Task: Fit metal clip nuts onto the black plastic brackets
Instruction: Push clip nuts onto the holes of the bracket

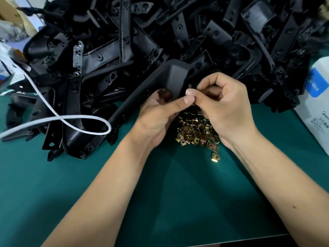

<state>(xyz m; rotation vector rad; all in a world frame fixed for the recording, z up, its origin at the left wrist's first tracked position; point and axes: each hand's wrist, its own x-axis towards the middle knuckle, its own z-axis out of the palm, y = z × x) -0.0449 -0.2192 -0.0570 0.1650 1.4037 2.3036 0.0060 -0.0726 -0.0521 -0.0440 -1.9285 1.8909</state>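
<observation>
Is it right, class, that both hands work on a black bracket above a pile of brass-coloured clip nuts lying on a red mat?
Not quite: the head view shows the mat is green, not red. The rest holds: both hands work on a black bracket above the pile of clip nuts.

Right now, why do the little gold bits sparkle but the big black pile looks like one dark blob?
In the head view, light glints off the metal clip nuts, brightest on one lying apart; the black brackets pile reflects little, so shapes merge; the edges look blurred and bent by the wide lens.
</observation>
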